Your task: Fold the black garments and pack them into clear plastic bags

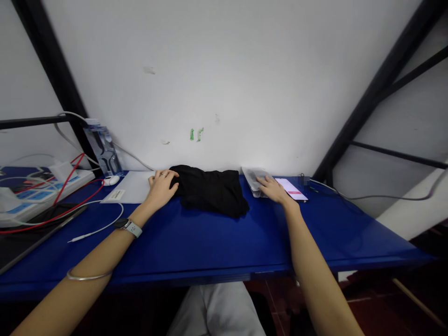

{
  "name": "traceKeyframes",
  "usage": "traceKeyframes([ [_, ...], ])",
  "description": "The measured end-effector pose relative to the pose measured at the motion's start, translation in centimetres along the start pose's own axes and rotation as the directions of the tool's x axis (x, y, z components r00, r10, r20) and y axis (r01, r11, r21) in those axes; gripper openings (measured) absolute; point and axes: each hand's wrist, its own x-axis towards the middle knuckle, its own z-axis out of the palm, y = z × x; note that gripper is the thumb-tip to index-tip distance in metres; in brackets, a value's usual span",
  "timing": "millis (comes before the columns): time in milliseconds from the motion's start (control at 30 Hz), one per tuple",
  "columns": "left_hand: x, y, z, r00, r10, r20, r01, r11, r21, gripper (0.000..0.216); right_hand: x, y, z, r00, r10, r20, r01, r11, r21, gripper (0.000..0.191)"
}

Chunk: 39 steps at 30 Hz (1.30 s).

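A crumpled piece of black cloth (212, 189) lies on the blue table (210, 247) in front of me. My left hand (163, 186) rests at its left end, fingers loosely extended and partly over the edge of a flat white packet (131, 184) with a label. To the right of the cloth is a pale, see-through plastic bag (251, 176); what it contains I cannot make out. My right hand (273, 187) lies on that bag with its fingers stretched out, gripping nothing. Just beyond this hand sits a phone (292, 189) with its screen lit.
On the left are a clear bottle (103, 147), a white earbud case (110, 180), a power strip (42, 193) with red and white cables, and a dark flat device (21, 247). Black metal posts (52, 60) flank the white wall (238, 79) behind the table.
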Motion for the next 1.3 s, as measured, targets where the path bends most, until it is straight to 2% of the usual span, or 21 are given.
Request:
traceKeyframes([
  [100, -0.1, -0.2, 0.0, 0.999, -0.018, 0.044, 0.018, 1.000, 0.012, 0.023, 0.1, -0.3, 0.3, 1.000, 0.027, -0.001, -0.027, 1.000, -0.003, 0.050],
  [200, -0.1, -0.6, 0.1, 0.995, -0.062, 0.076, 0.059, 0.998, 0.038, 0.024, -0.3, -1.4, 0.6, 0.993, -0.010, -0.122, 0.006, 0.999, -0.032, 0.054],
  [267, -0.1, -0.9, 0.3, 0.988, -0.103, 0.118, 0.098, 0.994, 0.052, 0.026, -0.8, -3.1, 0.7, 0.970, -0.139, -0.201, 0.136, 0.990, -0.030, 0.059],
  [367, -0.1, -1.3, 0.2, 0.970, -0.117, 0.211, 0.106, 0.992, 0.062, 0.028, -1.5, -6.2, 1.1, 0.893, -0.408, -0.187, 0.419, 0.908, 0.022, 0.055],
  [433, 0.1, -1.4, 0.0, 0.966, -0.117, 0.229, 0.103, 0.992, 0.075, 0.028, -1.2, -7.9, 1.3, 0.848, -0.503, -0.167, 0.517, 0.855, 0.051, 0.052],
  [467, 0.3, -1.4, -0.1, 0.968, -0.126, 0.218, 0.110, 0.991, 0.082, 0.027, -0.7, -8.5, 1.4, 0.843, -0.510, -0.171, 0.525, 0.849, 0.054, 0.051],
  [533, 0.9, -1.6, -0.4, 0.971, -0.148, 0.185, 0.132, 0.987, 0.093, 0.026, 0.7, -9.1, 1.4, 0.863, -0.468, -0.188, 0.482, 0.875, 0.036, 0.050],
  [600, 1.9, -1.9, -0.3, 0.974, -0.154, 0.169, 0.138, 0.985, 0.103, 0.026, 2.6, -9.2, 1.3, 0.907, -0.385, -0.174, 0.390, 0.921, -0.005, 0.049],
  [700, 4.3, -2.8, 0.6, 0.972, -0.166, 0.165, 0.149, 0.982, 0.113, 0.029, 5.6, -9.2, 1.4, 0.954, -0.270, -0.132, 0.265, 0.963, -0.057, 0.050],
  [900, 9.7, -3.9, 3.9, 0.946, -0.258, 0.195, 0.249, 0.966, 0.068, 0.036, 9.0, -9.8, 1.8, 0.979, -0.154, -0.133, 0.143, 0.986, -0.088, 0.038],
  [1033, 11.2, -4.0, 5.2, 0.934, -0.302, 0.190, 0.296, 0.953, 0.063, 0.030, 9.2, -10.0, 1.4, 0.971, -0.180, -0.157, 0.163, 0.980, -0.116, 0.025],
  [1133, 11.2, -3.8, 5.3, 0.937, -0.301, 0.175, 0.295, 0.954, 0.063, 0.026, 9.0, -9.9, 0.8, 0.962, -0.210, -0.175, 0.194, 0.975, -0.106, 0.025],
  [1233, 11.1, -3.7, 4.4, 0.943, -0.288, 0.169, 0.282, 0.958, 0.062, 0.022, 8.6, -9.2, 0.2, 0.952, -0.201, -0.231, 0.221, 0.973, 0.066, 0.024],
  [1300, 11.0, -4.0, 3.2, 0.945, -0.296, 0.141, 0.292, 0.955, 0.046, 0.021, 8.2, -8.4, -0.3, 0.936, -0.203, -0.288, 0.276, 0.930, 0.243, 0.021],
])
